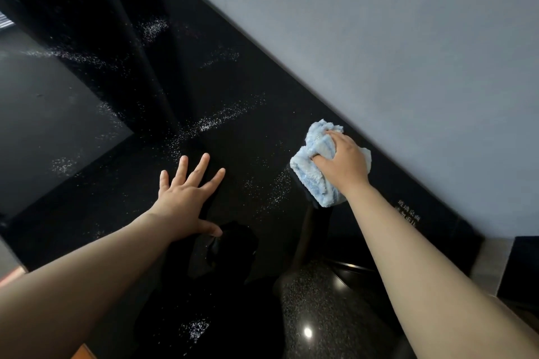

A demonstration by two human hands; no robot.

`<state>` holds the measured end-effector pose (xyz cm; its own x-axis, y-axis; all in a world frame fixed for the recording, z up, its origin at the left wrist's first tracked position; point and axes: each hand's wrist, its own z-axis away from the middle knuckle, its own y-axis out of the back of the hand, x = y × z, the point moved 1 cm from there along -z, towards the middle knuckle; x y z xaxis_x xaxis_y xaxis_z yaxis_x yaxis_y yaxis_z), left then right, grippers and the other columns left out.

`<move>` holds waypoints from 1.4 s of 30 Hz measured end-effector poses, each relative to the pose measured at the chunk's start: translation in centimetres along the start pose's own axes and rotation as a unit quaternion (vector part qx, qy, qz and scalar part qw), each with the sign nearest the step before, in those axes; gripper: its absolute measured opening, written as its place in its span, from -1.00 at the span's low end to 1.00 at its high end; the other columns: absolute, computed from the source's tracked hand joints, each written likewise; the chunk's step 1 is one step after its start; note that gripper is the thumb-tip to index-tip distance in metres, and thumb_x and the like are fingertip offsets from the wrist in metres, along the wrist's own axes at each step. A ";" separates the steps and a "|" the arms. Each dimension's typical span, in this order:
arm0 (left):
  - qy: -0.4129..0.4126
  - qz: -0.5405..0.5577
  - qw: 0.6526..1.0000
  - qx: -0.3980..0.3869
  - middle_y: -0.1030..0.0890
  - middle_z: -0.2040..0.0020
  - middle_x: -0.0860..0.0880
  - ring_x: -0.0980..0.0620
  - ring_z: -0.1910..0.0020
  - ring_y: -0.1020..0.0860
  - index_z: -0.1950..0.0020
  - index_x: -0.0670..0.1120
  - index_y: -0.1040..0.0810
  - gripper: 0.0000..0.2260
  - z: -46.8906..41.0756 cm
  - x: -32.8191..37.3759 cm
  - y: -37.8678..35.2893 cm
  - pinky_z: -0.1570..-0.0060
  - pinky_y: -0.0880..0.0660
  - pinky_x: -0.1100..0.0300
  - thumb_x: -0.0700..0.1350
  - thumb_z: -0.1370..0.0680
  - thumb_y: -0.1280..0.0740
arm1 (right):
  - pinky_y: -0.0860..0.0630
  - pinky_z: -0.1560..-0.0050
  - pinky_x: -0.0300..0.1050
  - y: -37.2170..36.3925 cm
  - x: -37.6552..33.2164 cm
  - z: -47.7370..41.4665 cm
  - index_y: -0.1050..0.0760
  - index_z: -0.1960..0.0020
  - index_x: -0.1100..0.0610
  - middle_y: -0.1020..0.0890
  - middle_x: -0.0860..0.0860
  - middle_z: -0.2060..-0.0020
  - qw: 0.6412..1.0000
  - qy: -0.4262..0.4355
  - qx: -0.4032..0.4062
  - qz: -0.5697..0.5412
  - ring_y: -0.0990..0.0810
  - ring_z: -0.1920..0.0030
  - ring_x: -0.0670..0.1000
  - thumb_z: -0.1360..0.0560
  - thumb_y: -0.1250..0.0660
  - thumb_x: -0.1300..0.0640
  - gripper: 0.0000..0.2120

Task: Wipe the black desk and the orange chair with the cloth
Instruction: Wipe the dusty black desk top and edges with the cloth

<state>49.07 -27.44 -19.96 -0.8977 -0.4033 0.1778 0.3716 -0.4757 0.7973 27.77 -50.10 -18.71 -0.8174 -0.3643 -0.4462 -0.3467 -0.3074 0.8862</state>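
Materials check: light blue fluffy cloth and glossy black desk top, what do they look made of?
Light blue fluffy cloth: likely microfibre or terry, matte. Shaggy pile shows, exact fibre unclear. Glossy black desk top: glass or polished lacquer, cannot tell which. Its mirror finish reflects the right forearm, and white specks stand out on it.

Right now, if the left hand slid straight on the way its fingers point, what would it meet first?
The left hand lies flat on the desk, fingers spread toward the wall. Straight ahead is bare desk, then likely the streak of white specks, with the wall beyond it.
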 end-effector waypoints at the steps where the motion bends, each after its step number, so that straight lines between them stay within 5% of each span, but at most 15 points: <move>1: 0.001 0.001 1.000 -0.001 0.45 -0.50 0.04 -0.21 -0.47 0.41 -0.52 0.20 0.29 0.10 0.0 0.0 0.0 -0.41 0.22 -0.31 0.35 -0.28 -0.43 | -0.25 -0.42 -0.03 -0.1 -0.2 0.4 -0.38 -0.39 0.14 -0.45 0.03 -0.37 1.000 0.002 0.000 -0.001 -0.35 -0.40 0.03 -0.43 -0.39 0.05 -0.44; 21: 0.004 -0.011 1.000 0.013 0.38 -0.53 0.00 -0.23 -0.50 0.35 -0.55 0.18 0.24 0.09 0.1 0.2 0.2 -0.43 0.17 -0.31 0.36 -0.28 -0.44 | -0.23 -0.43 0.07 -3.5 -2.3 6.9 -0.39 -0.39 0.00 -0.44 -0.08 -0.37 1.000 0.023 -0.001 -0.002 -0.32 -0.42 -0.02 -0.42 -0.36 -0.01 -0.45; 29: -0.025 -0.010 0.999 0.029 0.23 -0.58 -0.01 -0.14 -0.55 0.23 -0.57 0.09 0.15 -0.04 2.9 -0.3 0.1 -0.49 0.10 -0.16 0.33 -0.39 -0.37 | -0.22 -0.43 0.06 -4.4 -3.6 9.4 -0.39 -0.39 -0.03 -0.42 -0.10 -0.39 1.000 0.020 -0.007 0.006 -0.30 -0.43 -0.02 -0.42 -0.37 -0.02 -0.45; 42: -0.018 -0.020 1.000 0.016 0.29 -0.56 0.01 -0.15 -0.54 0.26 -0.57 0.07 0.21 -0.07 9.0 -3.7 -3.3 -0.49 0.10 -0.16 0.36 -0.44 -0.27 | -0.17 -0.45 0.07 -6.0 -6.6 14.8 -0.35 -0.42 -0.05 -0.36 -0.13 -0.42 0.999 0.001 -0.034 0.008 -0.22 -0.46 -0.04 -0.42 -0.35 -0.01 -0.43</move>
<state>49.07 -17.34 -18.05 -0.9199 -0.3560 0.1644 0.3270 -0.4651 0.8226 28.43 -32.85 -19.25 -0.8220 -0.3704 -0.4325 -0.3017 -0.3609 0.8825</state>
